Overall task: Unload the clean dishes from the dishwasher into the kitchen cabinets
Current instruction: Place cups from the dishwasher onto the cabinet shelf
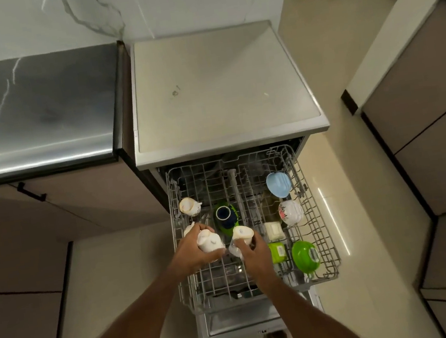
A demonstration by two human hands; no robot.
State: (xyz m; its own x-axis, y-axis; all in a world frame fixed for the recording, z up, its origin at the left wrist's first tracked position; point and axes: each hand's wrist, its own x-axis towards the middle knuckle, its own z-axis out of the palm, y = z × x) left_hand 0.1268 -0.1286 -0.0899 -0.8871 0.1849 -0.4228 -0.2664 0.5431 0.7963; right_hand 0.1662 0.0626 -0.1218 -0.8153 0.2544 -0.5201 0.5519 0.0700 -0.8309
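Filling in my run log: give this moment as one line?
stage: unloading | left hand: holds white cup | right hand: holds white cup | rack: pulled out, bowls remain

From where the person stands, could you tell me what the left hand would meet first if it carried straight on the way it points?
Probably the small white cup just beyond the left hand, which already holds a white mug; farther along sits another cup. Depth is uncertain.

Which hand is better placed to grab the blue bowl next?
Right, probably: the right hand is nearer the blue bowl on the rack's right side. Both hands already hold white cups, though.
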